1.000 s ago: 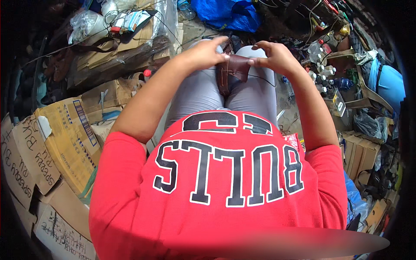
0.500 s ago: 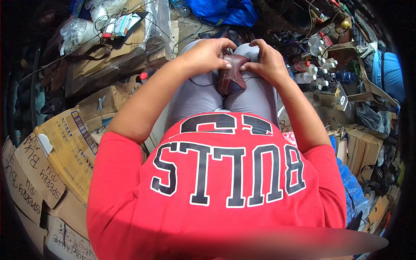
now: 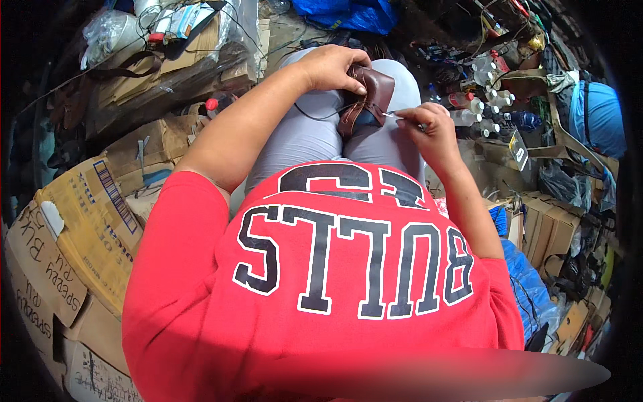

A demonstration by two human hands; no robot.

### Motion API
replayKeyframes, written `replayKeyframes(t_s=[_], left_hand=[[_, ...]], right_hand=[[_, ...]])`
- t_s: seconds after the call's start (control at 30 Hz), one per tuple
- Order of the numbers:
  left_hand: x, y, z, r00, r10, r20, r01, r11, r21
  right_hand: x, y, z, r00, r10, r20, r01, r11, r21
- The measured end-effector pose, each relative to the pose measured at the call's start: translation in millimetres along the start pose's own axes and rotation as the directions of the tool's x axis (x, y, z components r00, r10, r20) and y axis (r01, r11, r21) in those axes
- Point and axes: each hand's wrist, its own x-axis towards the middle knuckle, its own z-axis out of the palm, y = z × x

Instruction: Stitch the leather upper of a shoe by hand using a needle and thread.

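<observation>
A brown leather shoe (image 3: 376, 87) rests between my knees, its dark opening toward me. My left hand (image 3: 335, 69) is closed on its left side, thumb pressed on the leather. In my closed right hand (image 3: 432, 128) is a slim, awl-like tool (image 3: 390, 114), its pale metal tip pointing left at the shoe's near right edge. My fingers hide the tool's handle. A thin dark cord (image 3: 315, 115) loops across my left thigh to the shoe.
Several plastic bottles (image 3: 472, 104) stand and lie at my right. On the left are flattened cardboard boxes (image 3: 87, 234) and a plastic-covered stack with a brown strap (image 3: 127, 70). Blue sheeting (image 3: 348, 15) lies ahead, and a blue rounded object (image 3: 599, 119) sits far right.
My right hand has left the shoe, moved right and nearer, and now holds the slim tool. My left hand still grips the shoe, which has turned to show more of its opening.
</observation>
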Motion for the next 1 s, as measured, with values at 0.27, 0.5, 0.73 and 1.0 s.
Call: replayKeyframes(t_s=[0.27,0.5,0.73,1.0], left_hand=[[7,-18,1,0.995,0.036,0.095,-0.012,0.970,-0.244],[6,-15,-2,0.988,0.036,0.147,0.003,0.965,-0.262],[3,-15,-4,0.990,0.034,0.136,0.000,0.970,-0.244],[-1,-10,-3,0.996,0.047,0.075,-0.031,0.979,-0.200]], right_hand=[[11,-13,6,0.996,0.089,-0.025,-0.087,0.993,0.082],[19,-14,9,0.996,0.081,0.024,-0.083,0.994,0.067],[28,-23,10,0.997,0.051,0.063,-0.046,0.996,-0.077],[28,-24,2,0.959,0.232,0.162,-0.252,0.960,0.121]])
